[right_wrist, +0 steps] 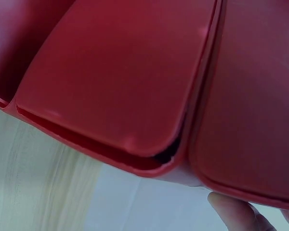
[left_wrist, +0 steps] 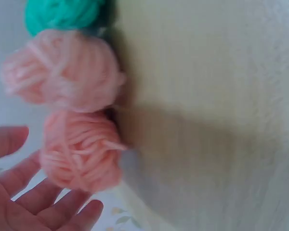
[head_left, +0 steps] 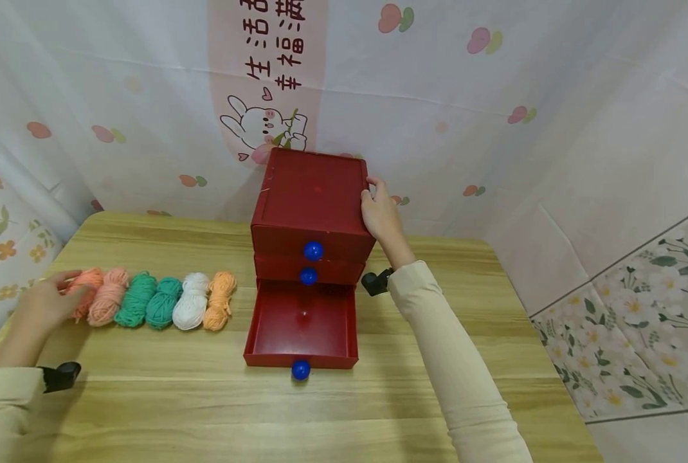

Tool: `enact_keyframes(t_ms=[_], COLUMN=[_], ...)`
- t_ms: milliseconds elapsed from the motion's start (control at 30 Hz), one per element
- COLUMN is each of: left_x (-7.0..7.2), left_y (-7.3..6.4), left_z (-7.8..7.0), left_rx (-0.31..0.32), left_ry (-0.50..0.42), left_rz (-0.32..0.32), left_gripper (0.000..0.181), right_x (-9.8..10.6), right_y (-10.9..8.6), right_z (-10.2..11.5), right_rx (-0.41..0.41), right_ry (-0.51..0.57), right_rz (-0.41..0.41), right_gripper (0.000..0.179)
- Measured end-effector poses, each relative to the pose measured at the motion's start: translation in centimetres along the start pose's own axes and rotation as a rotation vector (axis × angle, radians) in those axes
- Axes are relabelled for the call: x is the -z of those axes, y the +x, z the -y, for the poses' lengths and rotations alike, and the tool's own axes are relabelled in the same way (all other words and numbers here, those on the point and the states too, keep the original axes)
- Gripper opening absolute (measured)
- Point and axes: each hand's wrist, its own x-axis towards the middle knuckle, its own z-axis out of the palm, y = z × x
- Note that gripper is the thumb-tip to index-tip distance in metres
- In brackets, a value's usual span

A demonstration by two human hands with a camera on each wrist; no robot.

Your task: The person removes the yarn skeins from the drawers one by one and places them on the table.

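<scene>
My left hand (head_left: 45, 305) is at the far left end of a row of yarn skeins, beside the coral yarn skein (head_left: 89, 283). In the left wrist view its fingers spread around the near side of that coral skein (left_wrist: 82, 154), thumb apart. A pink yarn skein (head_left: 109, 296) lies right against it. My right hand (head_left: 383, 215) rests against the upper right edge of a red drawer cabinet (head_left: 315, 193), fingertips at its side. The bottom drawer (head_left: 303, 331) is pulled out and bare inside; the two drawers above are pushed in.
Right of the pink skein lie two green yarn skeins (head_left: 137, 299), a white yarn skein (head_left: 191, 302) and an orange yarn skein (head_left: 219, 299). Blue knobs (head_left: 313, 251) stick out from the drawer fronts. A printed curtain (head_left: 425, 128) hangs behind the wooden table (head_left: 205, 399).
</scene>
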Motion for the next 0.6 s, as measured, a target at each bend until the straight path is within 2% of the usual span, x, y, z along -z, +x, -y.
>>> enact_keyframes(t_ms=[167, 233, 300, 367, 467, 600], left_x=[1.0, 1.3, 1.6, 1.7, 1.6, 0.7], left_y=[-0.4, -0.7, -1.1, -1.8, -3.2, -5.6], left_z=[-1.1, -2.0, -3.2, -4.8, -7.8, -12.0], left_rx=[0.01, 0.009, -0.018, -0.067, -0.177, -0.362], left_ry=[0.027, 0.042, 0.041, 0.023, -0.019, -0.073], left_rz=[-0.058, -0.079, -0.092, -0.112, -0.163, -0.203], left_gripper=[0.055, 0.056, 0.055, 0.052, 0.041, 0.028], right_x=[0.0, 0.0, 0.0, 0.0, 0.0, -0.1], right_y=[0.0, 0.0, 0.0, 0.0, 0.0, 0.1], right_z=[0.0, 0.0, 0.0, 0.0, 0.0, 0.0], right_rx=[0.004, 0.005, 0.004, 0.004, 0.003, 0.001], right_ry=[0.007, 0.006, 0.005, 0.007, 0.007, 0.008], right_rz=[0.001, -0.001, -0.004, -0.006, -0.005, 0.0], right_gripper=[0.045, 0.045, 0.045, 0.045, 0.044, 0.044])
